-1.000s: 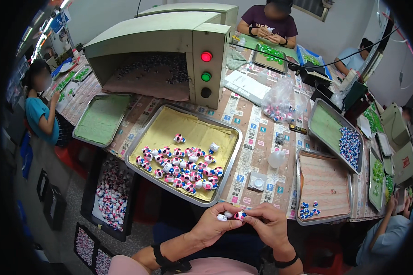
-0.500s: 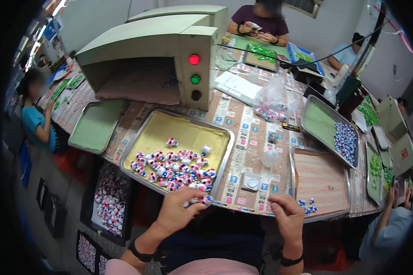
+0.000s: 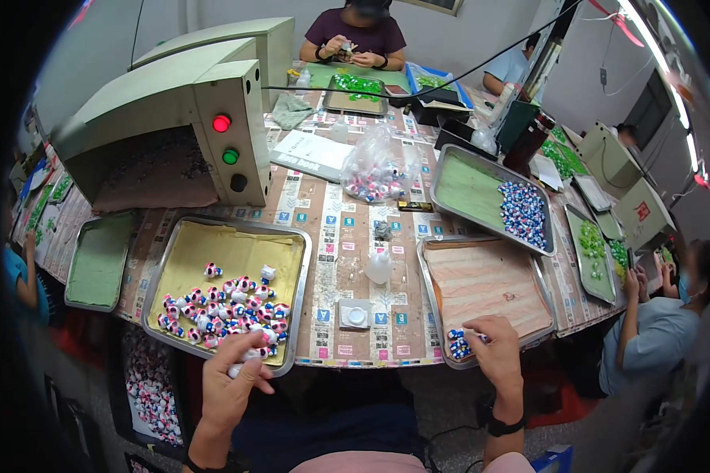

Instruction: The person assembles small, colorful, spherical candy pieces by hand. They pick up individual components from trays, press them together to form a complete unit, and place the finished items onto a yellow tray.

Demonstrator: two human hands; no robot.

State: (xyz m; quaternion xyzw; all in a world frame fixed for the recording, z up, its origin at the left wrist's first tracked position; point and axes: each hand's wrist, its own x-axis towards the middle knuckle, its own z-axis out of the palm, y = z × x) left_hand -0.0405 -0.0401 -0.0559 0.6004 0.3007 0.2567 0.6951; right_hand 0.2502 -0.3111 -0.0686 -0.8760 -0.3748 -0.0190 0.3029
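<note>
My left hand point(image 3: 233, 380) is closed around a small white figurine head point(image 3: 250, 356), mostly covered by the fingers, at the near edge of a metal tray. That tray point(image 3: 301, 299) has a yellow lining and holds many white, pink and blue figurine heads point(image 3: 227, 303). On the right, my right hand point(image 3: 497, 353) pinches a small blue-and-white figurine piece point(image 3: 480, 337) with thumb and fingertips. It is over the near left corner of a pink-lined tray point(image 3: 489, 272), where several similar blue-and-white pieces point(image 3: 456, 344) lie.
Between the trays stand a small white dish point(image 3: 356, 317) and a white squeeze bottle point(image 3: 379, 268). Behind are a bag of figurine pieces point(image 3: 380, 169), a green-lined tray point(image 3: 469, 185) and a machine point(image 3: 166, 134) with lit buttons. Co-workers sit opposite and at the right.
The head view has turned right. My right hand has moved from the tray's edge onto the blue-and-white pieces and taken hold of one. My left hand keeps its figurine head, drawn slightly nearer.
</note>
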